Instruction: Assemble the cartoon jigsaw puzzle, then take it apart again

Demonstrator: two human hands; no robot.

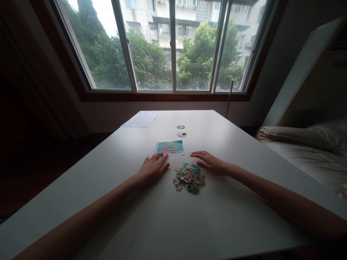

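Observation:
A heap of jigsaw puzzle pieces (189,177) lies on the white table (162,224), some showing plain tan backs and others green and teal print. Left of the heap, my left hand (154,167) rests palm down with its fingers apart, holding nothing. Its fingertips reach the lower edge of a small picture sheet (173,147) with colourful cartoon figures on a teal ground; whether they touch it I cannot tell. My right hand (210,162) is open and empty at the right of the heap, its thumb close to the pieces and its fingers pointing left.
Two small round items (181,134) sit beyond the picture sheet. White paper (139,120) lies at the table's far left corner. A thin stick (229,99) leans by the wall under the window (173,92). To the right is a pale padded seat (306,148).

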